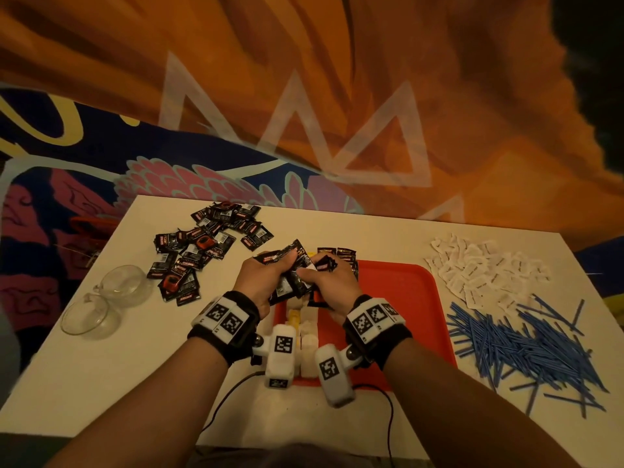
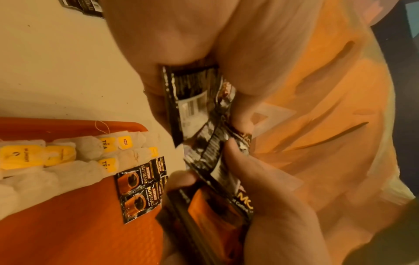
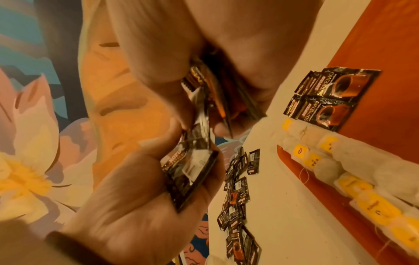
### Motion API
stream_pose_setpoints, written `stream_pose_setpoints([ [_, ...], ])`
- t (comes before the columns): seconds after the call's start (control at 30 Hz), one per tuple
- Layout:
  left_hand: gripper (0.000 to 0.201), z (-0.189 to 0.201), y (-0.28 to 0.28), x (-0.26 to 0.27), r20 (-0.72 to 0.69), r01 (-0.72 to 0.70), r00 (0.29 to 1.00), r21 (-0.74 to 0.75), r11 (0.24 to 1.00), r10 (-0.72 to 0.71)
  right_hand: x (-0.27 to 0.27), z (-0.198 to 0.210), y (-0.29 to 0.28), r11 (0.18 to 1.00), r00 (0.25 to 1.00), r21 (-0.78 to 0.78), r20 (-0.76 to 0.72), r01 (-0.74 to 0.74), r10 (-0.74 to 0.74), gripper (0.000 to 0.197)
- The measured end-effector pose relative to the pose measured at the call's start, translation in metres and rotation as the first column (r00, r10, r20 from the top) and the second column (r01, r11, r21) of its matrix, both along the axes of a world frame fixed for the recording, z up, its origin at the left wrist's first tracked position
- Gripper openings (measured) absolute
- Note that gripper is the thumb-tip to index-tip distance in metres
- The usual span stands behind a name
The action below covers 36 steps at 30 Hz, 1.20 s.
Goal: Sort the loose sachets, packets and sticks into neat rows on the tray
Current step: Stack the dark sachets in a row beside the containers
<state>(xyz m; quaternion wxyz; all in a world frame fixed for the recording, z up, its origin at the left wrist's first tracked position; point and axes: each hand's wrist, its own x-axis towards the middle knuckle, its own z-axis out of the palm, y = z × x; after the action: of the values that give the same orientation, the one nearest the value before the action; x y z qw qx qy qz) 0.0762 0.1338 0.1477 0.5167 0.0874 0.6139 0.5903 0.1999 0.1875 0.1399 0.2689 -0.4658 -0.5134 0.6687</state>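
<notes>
Over the far left corner of the red tray [image 1: 405, 298], both hands hold black coffee sachets [image 1: 290, 265]. My left hand [image 1: 266, 275] grips a small stack of them [image 2: 192, 93] between thumb and fingers. My right hand [image 1: 327, 282] holds more sachets [image 2: 215, 206] and pinches the top one with its thumb. Two coffee sachets [image 2: 138, 190] lie side by side on the tray, next to rows of yellow-tagged tea bags [image 2: 56, 156]. A loose heap of black sachets [image 1: 202, 251] lies at the far left of the table.
Two glass cups [image 1: 121, 285] stand at the table's left. A heap of white sachets [image 1: 483, 268] and a pile of blue sticks [image 1: 526, 346] lie right of the tray. A black cable [image 1: 229, 396] runs along the near edge. A painted wall stands behind.
</notes>
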Motion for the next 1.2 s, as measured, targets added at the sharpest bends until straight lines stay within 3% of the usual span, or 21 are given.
stream_pose_setpoints([
  [0.1, 0.025, -0.004, 0.0, -0.001, -0.055, -0.068, 0.996, -0.078, 0.995, 0.064, 0.003, -0.001, 0.003, 0.958, 0.978, 0.282, 0.179, 0.056, -0.11, 0.023],
  [0.17, 0.029, -0.002, -0.001, 0.001, 0.009, -0.075, 0.997, -0.066, 0.995, 0.075, 0.005, 0.006, 0.001, 0.893, 0.962, 0.45, 0.234, 0.024, -0.144, 0.021],
  [0.23, 0.034, 0.003, -0.001, 0.003, 0.107, -0.048, 0.993, -0.003, 0.999, 0.048, 0.004, 0.009, -0.002, 0.789, 0.946, 0.6, 0.313, -0.129, -0.083, 0.013],
  [0.33, 0.043, 0.008, 0.001, 0.005, 0.128, 0.001, 0.992, 0.039, 0.999, -0.006, 0.003, 0.002, -0.008, 0.539, 0.847, 0.72, 0.532, -0.436, -0.025, 0.018],
  [0.43, 0.03, 0.007, 0.0, 0.003, 0.098, -0.016, 0.995, 0.027, 1.0, 0.013, 0.005, -0.002, -0.008, 0.448, 0.812, 0.729, 0.584, -0.517, -0.012, 0.031],
  [0.5, 0.024, 0.003, -0.002, 0.001, 0.075, -0.029, 0.997, -0.009, 1.0, 0.029, 0.007, -0.002, -0.01, 0.469, 0.818, 0.698, 0.566, -0.54, 0.099, 0.035],
  [0.57, 0.024, -0.001, -0.005, 0.0, 0.049, -0.026, 0.998, -0.039, 0.999, 0.028, 0.007, -0.002, -0.012, 0.602, 0.876, 0.658, 0.455, -0.453, 0.161, 0.028],
  [0.67, 0.024, -0.003, -0.006, -0.001, 0.056, -0.054, 0.997, -0.044, 0.998, 0.057, 0.008, -0.004, -0.005, 0.861, 0.968, 0.496, 0.25, -0.11, -0.021, 0.024],
  [0.73, 0.024, -0.002, -0.006, -0.003, 0.075, -0.04, 0.996, -0.031, 0.999, 0.043, 0.009, -0.005, 0.001, 0.961, 0.98, 0.275, 0.194, -0.018, -0.037, 0.034],
  [0.8, 0.024, 0.004, -0.007, -0.002, 0.113, 0.024, 0.993, -0.008, 1.0, -0.023, 0.009, -0.007, 0.006, 0.993, 0.996, 0.102, 0.072, -0.064, 0.057, 0.034],
  [0.87, 0.024, 0.009, -0.006, -0.001, 0.121, 0.074, 0.99, 0.006, 0.997, -0.074, 0.008, -0.005, 0.009, 0.991, 0.993, 0.063, -0.026, -0.117, 0.119, 0.026],
  [0.97, 0.031, 0.009, -0.004, -0.001, 0.128, 0.091, 0.987, 0.029, 0.995, -0.094, 0.005, -0.004, 0.011, 0.992, 0.992, 0.046, -0.043, -0.116, 0.118, 0.022],
  [1.07, 0.032, 0.008, -0.005, -0.003, 0.222, 0.042, 0.974, 0.018, 0.999, -0.045, 0.008, -0.005, 0.012, 0.997, 0.997, 0.002, -0.032, -0.073, 0.073, 0.018],
  [1.13, 0.017, 0.006, -0.006, -0.005, 0.176, 0.01, 0.984, -0.011, 1.0, -0.008, 0.011, -0.004, 0.01, 0.999, 0.998, -0.027, -0.052, -0.033, 0.031, 0.014],
  [1.2, 0.007, 0.004, -0.005, -0.005, 0.04, -0.008, 0.999, -0.045, 0.999, 0.009, 0.012, -0.006, 0.009, 0.996, 0.996, -0.089, -0.082, 0.021, -0.028, 0.013],
])
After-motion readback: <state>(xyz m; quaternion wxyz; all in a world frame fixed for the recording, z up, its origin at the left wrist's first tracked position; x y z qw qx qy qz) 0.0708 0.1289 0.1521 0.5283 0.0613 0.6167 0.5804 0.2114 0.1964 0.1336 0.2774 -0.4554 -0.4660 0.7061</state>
